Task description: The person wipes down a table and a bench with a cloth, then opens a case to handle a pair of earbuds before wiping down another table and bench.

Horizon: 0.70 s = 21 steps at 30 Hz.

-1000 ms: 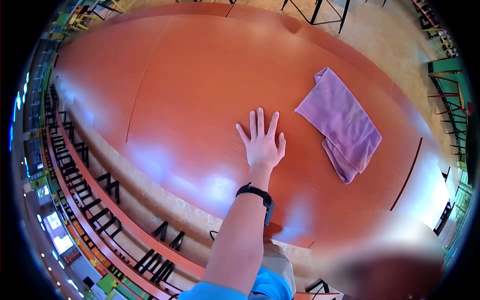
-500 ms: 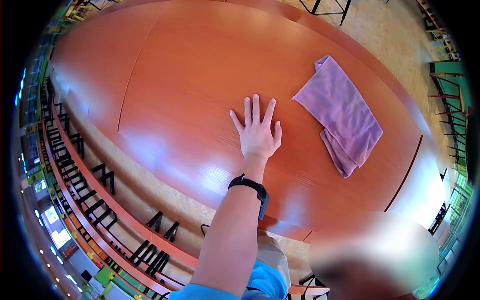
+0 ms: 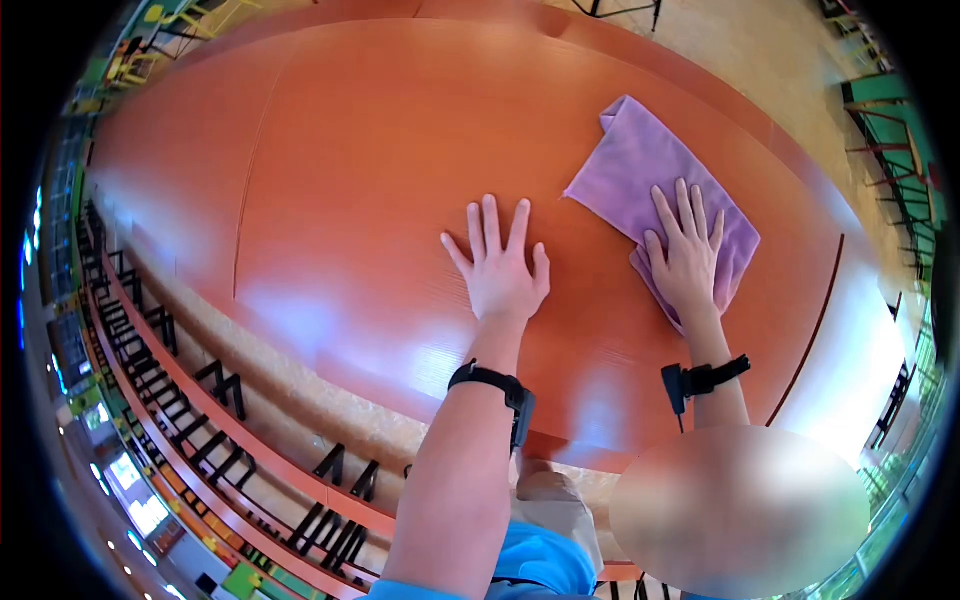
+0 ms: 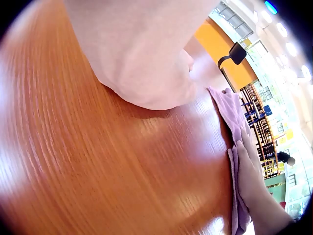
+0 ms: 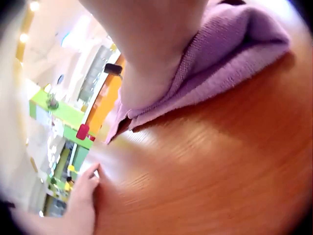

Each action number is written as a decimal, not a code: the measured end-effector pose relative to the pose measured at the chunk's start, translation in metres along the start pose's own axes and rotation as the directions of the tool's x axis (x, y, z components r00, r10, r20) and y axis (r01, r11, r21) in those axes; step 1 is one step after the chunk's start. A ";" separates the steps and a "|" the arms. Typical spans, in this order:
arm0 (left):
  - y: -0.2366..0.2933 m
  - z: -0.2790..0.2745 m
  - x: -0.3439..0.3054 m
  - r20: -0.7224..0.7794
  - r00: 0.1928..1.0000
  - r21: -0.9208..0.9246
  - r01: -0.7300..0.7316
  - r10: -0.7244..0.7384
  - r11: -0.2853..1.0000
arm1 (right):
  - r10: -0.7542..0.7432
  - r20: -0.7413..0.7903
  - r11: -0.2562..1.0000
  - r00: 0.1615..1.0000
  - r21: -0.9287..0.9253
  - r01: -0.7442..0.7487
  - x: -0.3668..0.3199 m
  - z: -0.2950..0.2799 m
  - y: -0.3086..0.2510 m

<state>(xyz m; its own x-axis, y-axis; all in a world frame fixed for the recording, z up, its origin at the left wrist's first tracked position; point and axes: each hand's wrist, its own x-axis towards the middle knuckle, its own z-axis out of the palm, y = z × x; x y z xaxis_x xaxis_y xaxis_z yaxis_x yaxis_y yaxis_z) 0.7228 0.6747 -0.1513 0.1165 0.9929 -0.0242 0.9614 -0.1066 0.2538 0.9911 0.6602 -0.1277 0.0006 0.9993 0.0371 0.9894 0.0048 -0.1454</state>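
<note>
A purple cloth (image 3: 625, 160) lies folded over on the reddish-brown wooden table (image 3: 380, 150), right of the middle in the head view. On top of it rests my right hand (image 3: 688, 262), palm down with its fingers straight and slightly spread. My left hand (image 3: 502, 275) lies flat on the bare tabletop to the left of the cloth, fingers fanned out. In the right wrist view the cloth's folded edge (image 5: 215, 88) shows beneath the base of the right hand. The left wrist view shows the right hand (image 4: 249, 171) on the cloth from the side.
Dark seams cross the tabletop to the left and right. A long bench (image 3: 260, 460) with black legs runs along the lower left. Black table legs (image 3: 640, 12) stand on the floor beyond the far edge.
My right hand has come into view from the lower right and now rests on the cloth. The left hand stays flat on the table while the head view shifts slightly.
</note>
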 end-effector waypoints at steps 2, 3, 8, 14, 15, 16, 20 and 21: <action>-0.001 0.000 -0.002 0.004 1.000 0.018 0.004 -0.004 1.000 | 0.055 0.030 0.998 0.998 0.004 -0.055 -0.024 -0.003 0.001; -0.002 0.001 -0.002 0.008 1.000 0.022 0.005 -0.006 1.000 | 0.080 0.043 0.997 0.996 -0.007 -0.080 -0.042 -0.004 0.000; -0.001 -0.002 0.000 0.007 1.000 0.010 0.009 -0.009 1.000 | 0.089 0.235 0.994 0.968 0.039 -0.101 -0.185 -0.011 -0.032; -0.002 -0.002 -0.001 0.012 1.000 0.016 -0.004 0.004 1.000 | -0.009 0.335 0.991 0.942 0.128 -0.036 -0.258 -0.010 -0.070; -0.002 -0.001 -0.002 0.015 1.000 0.021 -0.006 0.005 1.000 | -0.029 0.331 0.990 0.943 0.137 -0.018 -0.240 -0.011 -0.061; -0.002 -0.002 -0.003 0.020 1.000 0.028 -0.004 0.003 1.000 | -0.052 0.331 0.989 0.942 0.149 0.002 -0.220 -0.013 -0.051; 0.000 -0.004 -0.002 0.052 0.999 0.053 0.007 -0.010 0.999 | 0.086 0.144 0.992 0.986 0.078 -0.097 -0.109 -0.018 0.001; 0.001 -0.005 -0.001 0.047 0.999 0.053 0.004 -0.007 0.999 | 0.100 0.071 0.992 0.992 0.064 -0.105 -0.081 -0.016 0.016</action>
<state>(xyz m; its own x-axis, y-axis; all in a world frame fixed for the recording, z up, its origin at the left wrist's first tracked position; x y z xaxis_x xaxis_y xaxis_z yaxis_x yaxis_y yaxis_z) 0.7225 0.6742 -0.1464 0.1216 0.9900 -0.0718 0.9738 -0.1049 0.2020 1.0096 0.5791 -0.1172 0.0892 0.9948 -0.0483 0.9724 -0.0975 -0.2118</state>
